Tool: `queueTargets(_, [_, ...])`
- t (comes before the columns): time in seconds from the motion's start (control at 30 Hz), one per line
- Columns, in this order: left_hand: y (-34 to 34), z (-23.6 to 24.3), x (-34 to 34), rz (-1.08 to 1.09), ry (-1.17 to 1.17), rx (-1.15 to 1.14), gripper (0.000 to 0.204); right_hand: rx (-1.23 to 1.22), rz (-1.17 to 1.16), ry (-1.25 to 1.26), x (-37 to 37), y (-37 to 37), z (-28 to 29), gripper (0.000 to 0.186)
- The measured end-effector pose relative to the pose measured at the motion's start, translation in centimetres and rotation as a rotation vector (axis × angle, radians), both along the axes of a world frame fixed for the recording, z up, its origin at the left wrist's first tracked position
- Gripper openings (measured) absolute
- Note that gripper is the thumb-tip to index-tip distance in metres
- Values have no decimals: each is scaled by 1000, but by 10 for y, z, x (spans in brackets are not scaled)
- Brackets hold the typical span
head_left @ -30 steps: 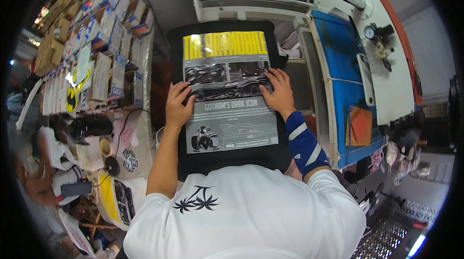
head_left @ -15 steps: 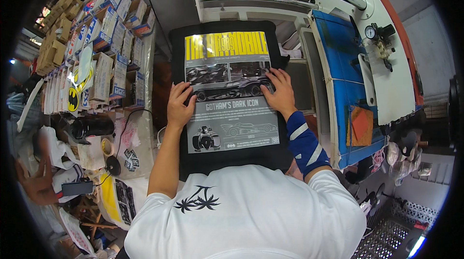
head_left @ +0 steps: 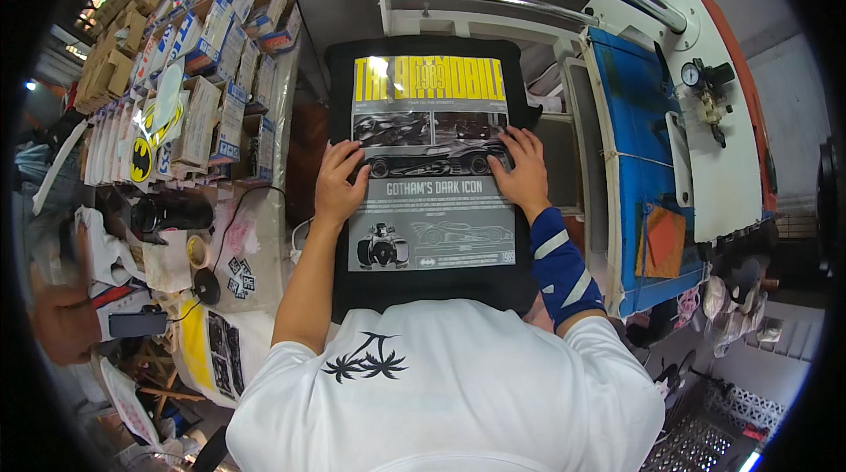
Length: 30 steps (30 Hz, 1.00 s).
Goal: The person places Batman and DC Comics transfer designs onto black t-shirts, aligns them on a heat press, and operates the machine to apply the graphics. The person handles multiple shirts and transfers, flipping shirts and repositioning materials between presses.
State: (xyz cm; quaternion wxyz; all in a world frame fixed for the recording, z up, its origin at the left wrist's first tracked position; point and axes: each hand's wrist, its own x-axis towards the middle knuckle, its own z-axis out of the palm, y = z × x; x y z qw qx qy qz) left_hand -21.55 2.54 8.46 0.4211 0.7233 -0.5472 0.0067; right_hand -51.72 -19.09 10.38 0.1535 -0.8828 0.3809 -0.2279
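Grey-and-yellow glossy rectangular sheet lies on black cloth; bare left hand and bare right hand, loosely spread, touch its 2 side edges.

Left of the left hand, a pale bench runs past stacked cardboard boxes; farther left, a small light shines. Well right of the right hand stand a greyish wall and, lower, whitish latticework.
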Motion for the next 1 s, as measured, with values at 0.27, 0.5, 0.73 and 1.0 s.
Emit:
queueTargets(0.27, [-16,24,-5,76,-64,172,21,-18,-2,0,-2,-1,-3,48])
queueTargets(0.5, [-126,22,82,52,-252,141,34,-30,18,-13,1,-3,-2,47])
queueTargets(0.73, [-183,12,139,72,-262,480,31,-10,14,-3,0,-1,1,48])
queueTargets(1.0, [-253,57,89,-21,-374,544,33,4,14,-7,1,-2,4,49])
